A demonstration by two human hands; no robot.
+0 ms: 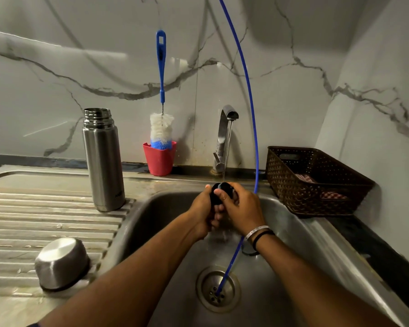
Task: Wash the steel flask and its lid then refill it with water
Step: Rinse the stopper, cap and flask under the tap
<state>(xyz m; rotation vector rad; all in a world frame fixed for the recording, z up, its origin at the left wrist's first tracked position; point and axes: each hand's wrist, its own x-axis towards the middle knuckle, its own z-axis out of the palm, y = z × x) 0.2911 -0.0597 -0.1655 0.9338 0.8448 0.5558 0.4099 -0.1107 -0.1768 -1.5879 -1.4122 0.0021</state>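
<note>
Home kitchen, sink corner. Evidence: stainless steel sink [281,223] w/ a ribbed draining board [45,223] on its left, drain strainer [219,289] at the bottom, and a chrome tap [224,135] at the back w/ water running. Walls are grey marble-look tiles [80,67] w/ dark veins, meeting in a corner on the right. Washing-up gear around: blue-handled bottle brush [161,90] standing in a red cup [159,159] against the wall, brown woven plastic basket [316,182] w/ a checked cloth [333,197] on the dark worktop [387,258] right of the sink. A thin blue tube [250,102] runs down from above into the drain. Domestic scale, no commercial fittings.
</note>
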